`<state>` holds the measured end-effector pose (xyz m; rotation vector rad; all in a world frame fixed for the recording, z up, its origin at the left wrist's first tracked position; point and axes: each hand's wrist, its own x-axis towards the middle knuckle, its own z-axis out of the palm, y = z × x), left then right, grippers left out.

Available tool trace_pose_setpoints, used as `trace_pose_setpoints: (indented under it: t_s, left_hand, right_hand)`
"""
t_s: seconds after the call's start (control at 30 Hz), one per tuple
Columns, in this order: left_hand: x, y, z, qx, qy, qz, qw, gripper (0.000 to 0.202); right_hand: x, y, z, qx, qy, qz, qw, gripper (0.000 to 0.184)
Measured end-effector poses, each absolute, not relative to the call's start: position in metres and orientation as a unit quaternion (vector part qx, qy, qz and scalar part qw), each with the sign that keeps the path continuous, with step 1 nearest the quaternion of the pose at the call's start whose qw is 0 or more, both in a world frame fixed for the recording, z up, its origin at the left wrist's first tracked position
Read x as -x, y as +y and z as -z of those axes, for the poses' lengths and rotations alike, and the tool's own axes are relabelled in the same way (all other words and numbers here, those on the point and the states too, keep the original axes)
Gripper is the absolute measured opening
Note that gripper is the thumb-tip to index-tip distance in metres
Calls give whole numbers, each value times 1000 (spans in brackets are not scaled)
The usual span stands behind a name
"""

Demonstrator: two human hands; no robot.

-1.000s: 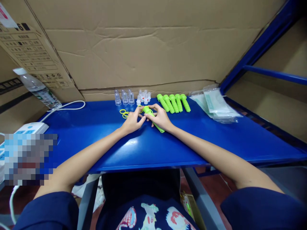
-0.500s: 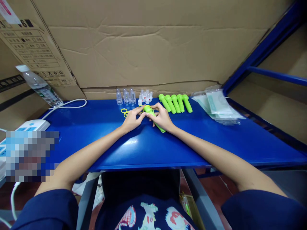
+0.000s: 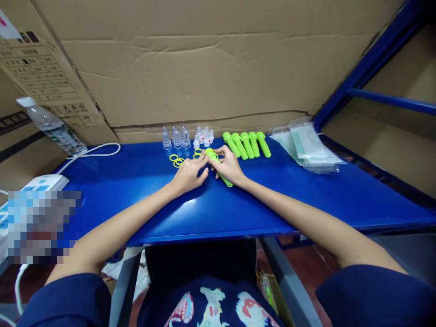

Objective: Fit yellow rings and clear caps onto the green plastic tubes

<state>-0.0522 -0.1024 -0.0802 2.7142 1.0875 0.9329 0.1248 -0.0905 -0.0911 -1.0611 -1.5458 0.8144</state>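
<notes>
My right hand [image 3: 229, 167] is wrapped around a bright green plastic handle piece [image 3: 225, 180], holding it low over the blue table [image 3: 272, 200]. My left hand [image 3: 188, 173] pinches at the top end of that same green piece, fingertips together. Yellow rubber rings [image 3: 176, 160] lie just left of my hands. Behind them stand several small clear plastic caps [image 3: 177, 137] and smaller clear parts with red dots [image 3: 204, 136]. A row of several more green pieces [image 3: 247, 145] lies to the right of my hands.
Clear plastic bags [image 3: 308, 146] lie at the far right of the table. A water bottle [image 3: 52, 127] leans at the far left beside a white cable [image 3: 93, 152] and a white power strip [image 3: 41, 182]. Cardboard sheets [image 3: 204, 63] wall the back.
My left fingers have shifted slightly along the top of the green piece. Both hands stay in the same place; the view wobbled a little.
</notes>
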Motion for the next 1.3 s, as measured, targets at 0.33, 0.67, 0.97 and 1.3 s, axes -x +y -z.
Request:
trace_pose_setpoints:
  t_s: [0.33,0.67,0.97,1.3]
  left_hand:
    - [43,-110,81,-839,356,-405,70,44]
    - [49,-101,75,-782,358,-471,197,27]
    - [52,-94,73,-758,359,-495,228,19]
    - [54,-89,75,-754,372,-499,212,18]
  right_hand:
    - [-127,-88,89,416,-643,-337,548,56]
    - [-127,-92,88,383,-683,-348,515,55]
    - [-127,-92,87,367,-702,-341,506,46]
    - [-103,-91,87,375,-659,-386,526,57]
